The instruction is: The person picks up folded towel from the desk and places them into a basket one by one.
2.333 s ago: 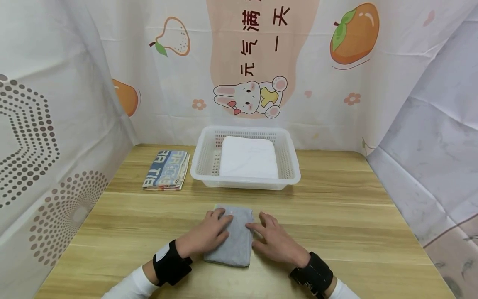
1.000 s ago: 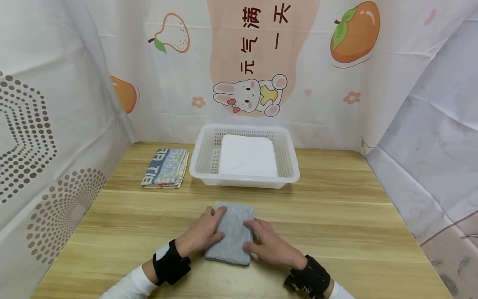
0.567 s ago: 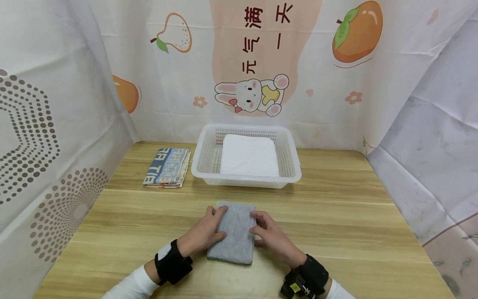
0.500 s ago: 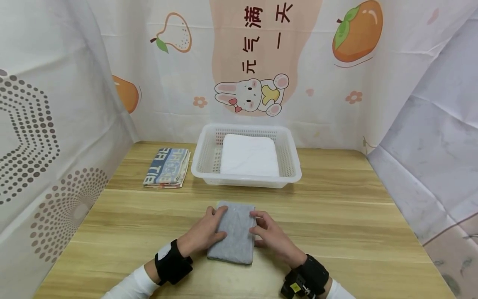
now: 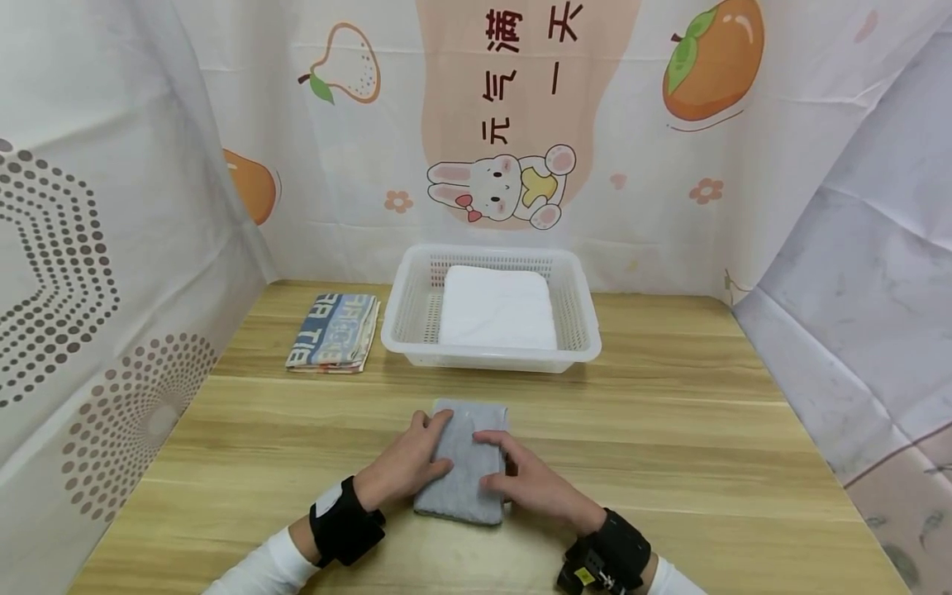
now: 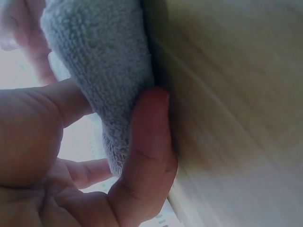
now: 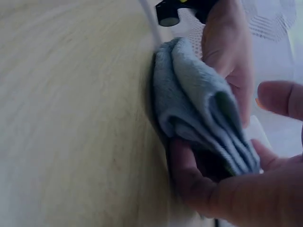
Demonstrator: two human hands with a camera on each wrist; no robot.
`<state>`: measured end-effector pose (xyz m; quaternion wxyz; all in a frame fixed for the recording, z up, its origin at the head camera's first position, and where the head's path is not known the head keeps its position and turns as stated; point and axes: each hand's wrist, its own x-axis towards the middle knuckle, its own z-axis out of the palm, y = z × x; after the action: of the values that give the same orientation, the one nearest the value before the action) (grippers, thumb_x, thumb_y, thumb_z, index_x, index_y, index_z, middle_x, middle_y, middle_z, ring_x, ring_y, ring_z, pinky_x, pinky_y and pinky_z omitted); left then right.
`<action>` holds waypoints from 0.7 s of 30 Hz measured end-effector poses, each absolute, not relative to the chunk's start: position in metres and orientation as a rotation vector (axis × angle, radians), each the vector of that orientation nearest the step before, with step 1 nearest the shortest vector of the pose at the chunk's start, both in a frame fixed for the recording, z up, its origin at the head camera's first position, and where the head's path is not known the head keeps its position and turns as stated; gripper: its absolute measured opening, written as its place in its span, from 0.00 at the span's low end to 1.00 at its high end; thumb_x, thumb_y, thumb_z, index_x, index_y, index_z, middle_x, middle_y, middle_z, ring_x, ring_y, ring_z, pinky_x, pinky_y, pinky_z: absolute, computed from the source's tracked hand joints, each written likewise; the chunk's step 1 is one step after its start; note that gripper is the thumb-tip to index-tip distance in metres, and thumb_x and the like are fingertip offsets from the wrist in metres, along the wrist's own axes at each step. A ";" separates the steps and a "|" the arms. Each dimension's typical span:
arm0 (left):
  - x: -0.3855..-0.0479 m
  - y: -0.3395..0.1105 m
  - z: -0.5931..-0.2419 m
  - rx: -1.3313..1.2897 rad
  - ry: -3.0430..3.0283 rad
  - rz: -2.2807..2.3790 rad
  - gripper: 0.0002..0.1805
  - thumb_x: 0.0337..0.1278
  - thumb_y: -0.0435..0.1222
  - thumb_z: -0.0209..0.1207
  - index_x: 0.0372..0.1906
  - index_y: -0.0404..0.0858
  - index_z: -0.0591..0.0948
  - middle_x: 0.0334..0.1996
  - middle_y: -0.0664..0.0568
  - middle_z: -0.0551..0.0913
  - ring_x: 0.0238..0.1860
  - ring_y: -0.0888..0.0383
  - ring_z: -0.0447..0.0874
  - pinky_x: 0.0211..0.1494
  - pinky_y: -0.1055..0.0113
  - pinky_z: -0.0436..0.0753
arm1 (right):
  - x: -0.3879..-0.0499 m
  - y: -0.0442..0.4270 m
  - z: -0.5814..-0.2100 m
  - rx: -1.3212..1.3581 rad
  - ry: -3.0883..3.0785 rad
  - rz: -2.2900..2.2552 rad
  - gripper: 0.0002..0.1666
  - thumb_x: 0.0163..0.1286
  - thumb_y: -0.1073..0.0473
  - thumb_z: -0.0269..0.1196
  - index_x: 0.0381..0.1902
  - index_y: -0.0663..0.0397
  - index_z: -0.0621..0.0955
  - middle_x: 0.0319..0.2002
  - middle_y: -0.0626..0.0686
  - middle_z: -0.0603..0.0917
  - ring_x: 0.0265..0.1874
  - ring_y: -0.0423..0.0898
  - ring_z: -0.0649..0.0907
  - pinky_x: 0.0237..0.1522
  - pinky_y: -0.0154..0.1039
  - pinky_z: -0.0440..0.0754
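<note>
A folded grey towel (image 5: 461, 463) lies on the wooden table near its front. The left hand (image 5: 405, 463) holds its left edge, thumb and a finger on top; in the left wrist view fingers curl round the towel (image 6: 104, 56) at table level. From the right, the right hand (image 5: 539, 483) has a thumb and finger over the top of the towel. Seen from the right wrist, the towel's layered folds (image 7: 203, 104) face the hand, and one finger (image 7: 184, 165) is tucked at the underside against the table.
Behind the towel stands a white perforated basket (image 5: 491, 360) with a folded white cloth (image 5: 497, 307) inside. A folded blue patterned cloth (image 5: 333, 332) lies left of the basket. Printed curtains (image 5: 357, 165) hang behind and at both sides of the table (image 5: 669, 413).
The right hand's fingers have shifted from the towel's right edge further left over its top. The left hand keeps its place, and the towel has barely moved since half a second ago.
</note>
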<state>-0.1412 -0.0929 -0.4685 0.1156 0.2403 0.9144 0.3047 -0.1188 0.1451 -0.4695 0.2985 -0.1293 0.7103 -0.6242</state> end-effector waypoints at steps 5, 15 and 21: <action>-0.139 -0.094 -0.470 0.709 2.675 0.904 0.36 0.65 0.33 0.62 0.73 0.29 0.60 0.48 0.36 0.69 0.34 0.56 0.71 0.36 0.66 0.74 | -0.116 0.140 -0.473 -0.364 1.876 -1.713 0.34 0.73 0.59 0.59 0.74 0.52 0.63 0.72 0.64 0.61 0.59 0.54 0.74 0.52 0.42 0.77; -0.140 -0.093 -0.473 0.658 2.651 0.940 0.37 0.65 0.33 0.62 0.73 0.29 0.60 0.47 0.38 0.68 0.32 0.56 0.70 0.35 0.67 0.73 | -0.120 0.140 -0.483 -0.099 1.590 -1.979 0.34 0.71 0.62 0.60 0.72 0.58 0.63 0.65 0.64 0.64 0.52 0.48 0.78 0.48 0.42 0.80; -0.141 -0.092 -0.473 0.639 2.640 0.958 0.37 0.66 0.33 0.62 0.73 0.29 0.59 0.46 0.37 0.69 0.32 0.56 0.70 0.36 0.65 0.73 | -0.120 0.142 -0.480 -0.195 1.733 -1.867 0.36 0.70 0.62 0.62 0.73 0.56 0.64 0.63 0.65 0.68 0.49 0.48 0.79 0.46 0.40 0.79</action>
<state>-0.1405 -0.0921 -0.4728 0.1306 0.2199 0.9088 0.3297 -0.1203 0.1419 -0.4797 0.2891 -0.0729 0.6494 -0.6995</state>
